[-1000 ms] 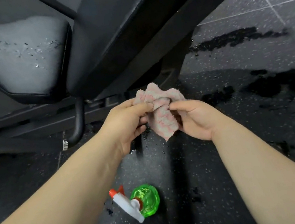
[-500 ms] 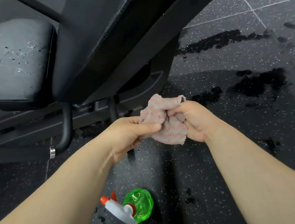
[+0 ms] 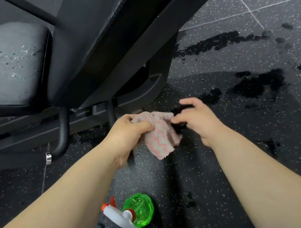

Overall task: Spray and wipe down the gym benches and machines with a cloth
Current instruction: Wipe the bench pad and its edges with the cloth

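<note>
A pink and grey striped cloth [image 3: 159, 136] hangs crumpled over the floor, and my left hand [image 3: 129, 135] grips its upper left part in a fist. My right hand [image 3: 200, 119] hovers just right of the cloth with its fingers loosely spread; its thumb tip is at the cloth's edge, holding nothing that I can see. Above them is the black gym bench: a seat pad [image 3: 2, 67] at the left, speckled with spray droplets, and a tilted back pad [image 3: 111, 30] in the middle. A green spray bottle [image 3: 140, 211] with a white and red trigger head lies on the floor between my forearms.
The bench's black steel frame and a curved tube [image 3: 63, 136] with a chrome end run along the floor under the pads. Dark wet patches [image 3: 259, 81] mark the speckled rubber floor at the right. White tile seams cross the far right floor.
My right hand has let go of the cloth and spread its fingers. My left hand now holds the cloth alone. Both hands sit slightly lower in view than before.
</note>
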A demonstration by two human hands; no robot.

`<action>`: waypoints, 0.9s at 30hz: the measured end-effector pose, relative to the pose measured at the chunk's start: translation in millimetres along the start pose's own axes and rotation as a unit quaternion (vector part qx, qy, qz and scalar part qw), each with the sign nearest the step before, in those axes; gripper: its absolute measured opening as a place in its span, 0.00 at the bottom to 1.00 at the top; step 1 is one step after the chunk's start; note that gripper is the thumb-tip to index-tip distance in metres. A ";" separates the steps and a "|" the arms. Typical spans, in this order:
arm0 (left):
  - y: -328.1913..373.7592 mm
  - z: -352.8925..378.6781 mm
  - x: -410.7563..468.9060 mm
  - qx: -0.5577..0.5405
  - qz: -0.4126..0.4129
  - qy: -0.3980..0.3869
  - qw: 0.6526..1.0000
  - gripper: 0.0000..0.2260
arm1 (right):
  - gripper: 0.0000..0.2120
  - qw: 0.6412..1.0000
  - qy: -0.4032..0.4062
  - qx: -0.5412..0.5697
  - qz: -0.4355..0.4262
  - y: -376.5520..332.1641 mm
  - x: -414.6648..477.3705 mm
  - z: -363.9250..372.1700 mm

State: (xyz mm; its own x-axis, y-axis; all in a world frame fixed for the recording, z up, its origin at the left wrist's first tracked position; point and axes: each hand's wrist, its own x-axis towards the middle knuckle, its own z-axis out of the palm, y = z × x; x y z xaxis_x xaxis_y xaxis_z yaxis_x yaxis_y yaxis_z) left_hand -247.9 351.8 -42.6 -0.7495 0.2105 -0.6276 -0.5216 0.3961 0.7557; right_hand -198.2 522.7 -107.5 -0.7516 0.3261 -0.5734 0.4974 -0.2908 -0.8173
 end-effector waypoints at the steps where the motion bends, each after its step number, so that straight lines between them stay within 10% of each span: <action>1: 0.4 -1.2 0.3 0.013 0.004 0.003 1.000 0.09 | 0.19 0.999 0.008 -0.004 -0.032 -3.8 -1.1 -1.9; 7: 7.4 -5.2 1.1 0.004 0.079 -0.062 0.995 0.13 | 0.25 0.962 -0.271 -0.028 -0.020 -19.7 -11.9 17.3; 11: 8.9 -15.7 -2.4 0.062 0.159 0.027 0.985 0.11 | 0.13 0.971 -0.236 -0.041 -0.013 -26.2 -11.4 35.9; 15: 11.3 -27.4 -23.8 0.196 0.332 0.221 0.896 0.06 | 0.16 0.973 -0.195 0.126 -0.005 -36.4 -10.6 38.9; 20: 23.2 -73.3 -20.5 0.031 0.227 0.451 0.862 0.07 | 0.12 0.960 -0.125 0.248 0.037 -45.6 -31.9 111.8; 27: 8.7 -108.4 -23.6 -0.098 0.133 0.122 0.979 0.06 | 0.13 0.902 -0.255 0.333 0.099 -68.6 -42.9 177.4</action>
State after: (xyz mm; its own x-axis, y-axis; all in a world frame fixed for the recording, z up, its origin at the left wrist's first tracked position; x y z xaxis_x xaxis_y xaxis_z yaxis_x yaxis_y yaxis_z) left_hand -278.9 253.4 -1.0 -0.9318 0.0529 -0.3591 -0.3458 0.1715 0.9225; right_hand -277.0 369.1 -16.8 -0.8625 -0.1994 -0.4651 0.4016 -0.8289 -0.3894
